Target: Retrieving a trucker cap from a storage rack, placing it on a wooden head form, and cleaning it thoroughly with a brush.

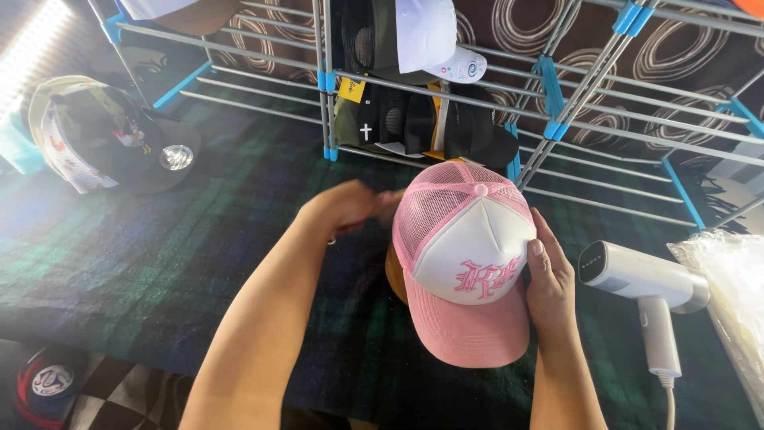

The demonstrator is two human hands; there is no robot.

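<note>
A pink and white trucker cap [465, 267] sits at the centre of the view, held over a dark green plaid surface [159, 263]. Its white front panel with pink embroidery faces up, the pink brim points toward 6 o'clock, and the pink mesh back lies toward 12 o'clock, so the long axis of the cap runs from 12 to 6.

The right hand [549, 279] lies against the cap's edge at 3 o'clock, thumb pressed on the white panel and fingers wrapped under the side: it is grasping the cap. The left hand [346, 209] is at about 10 o'clock from the cap, beside the mesh back. It is blurred and looks loosely curled; I cannot tell whether it grips the mesh or only touches it. A brown edge shows under the cap at 9 o'clock, too hidden to identify.

The right hand is plainly the nearer and firmer contact; the left meets the cap only at its rear rim.

Around them: a white handheld steamer [649, 283] lies at 3 o'clock, just beyond the right hand, with clear plastic wrap [732, 287] past it. A wire rack [446, 87] with blue connectors holds dark caps [430, 119] at 12 o'clock. A stack of caps [95, 135] rests at 10 o'clock, well apart.
</note>
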